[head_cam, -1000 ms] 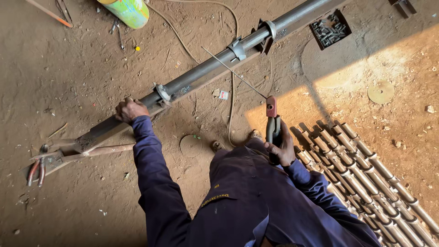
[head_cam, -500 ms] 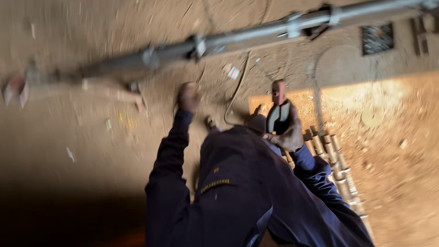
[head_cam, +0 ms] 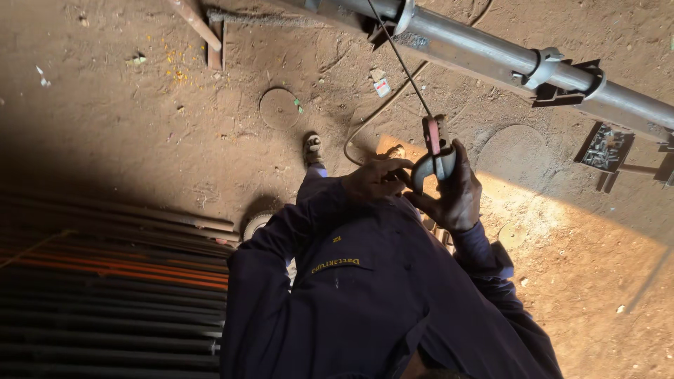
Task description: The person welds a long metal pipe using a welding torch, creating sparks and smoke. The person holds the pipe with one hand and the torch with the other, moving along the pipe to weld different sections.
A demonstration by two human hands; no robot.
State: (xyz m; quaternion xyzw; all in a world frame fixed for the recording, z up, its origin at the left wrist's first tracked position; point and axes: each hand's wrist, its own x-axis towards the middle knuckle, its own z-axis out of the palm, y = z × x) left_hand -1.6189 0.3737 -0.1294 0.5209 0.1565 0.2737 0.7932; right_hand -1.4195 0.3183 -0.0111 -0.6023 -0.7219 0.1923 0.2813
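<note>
My right hand (head_cam: 458,198) grips a welding electrode holder (head_cam: 432,149) with red jaws and a grey handle, held in front of my chest. A thin electrode rod (head_cam: 400,56) sticks up out of its jaws toward the long grey pipe (head_cam: 484,55). The fingers of my left hand (head_cam: 380,177) close on the holder's grey handle from the left side. Both arms are in dark blue coverall sleeves. One foot in a sandal (head_cam: 312,148) shows on the dirt floor below my hands.
The grey pipe carries ring clamps (head_cam: 542,67) and runs across the top right. Dark bars (head_cam: 105,295) are stacked at the lower left. A cable (head_cam: 365,123) curls on the dirt. A small metal tray of parts (head_cam: 604,147) lies at right.
My left hand has come off the grey pipe and moved to the holder. The view has swung, so the pipe now lies at the top right and the stacked bars at the lower left.
</note>
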